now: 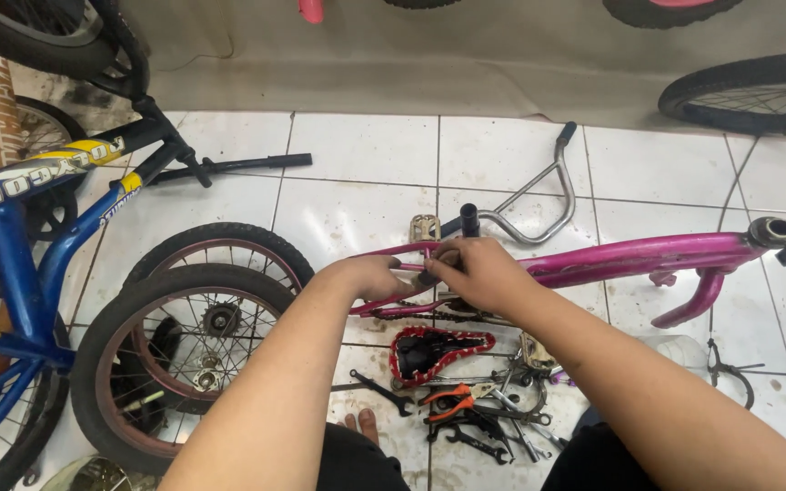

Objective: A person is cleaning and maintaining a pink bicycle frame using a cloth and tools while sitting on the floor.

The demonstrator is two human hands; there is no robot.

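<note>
A: Nearest, a bare toe (367,424) on the white floor tile (366,150), just below the pink frame (648,255).

B: And the hands?

A: Left hand (377,275) and right hand (479,273) both curled shut around the rear end of that frame, at the thin tubes near the chain (475,317).

B: Beneath the frame?

A: A red-edged black saddle (437,351), then wrenches (384,393) and orange-handled pliers (450,401). Left of the frame, two spoked wheels (175,355) with knobbly rubber tyres.

B: Risks?

A: Probably pinched fingers against the chain if the glossy painted tube slips. Possibly a foot cut on the scattered steel tools. Tile looks smudged, likely slick.
</note>
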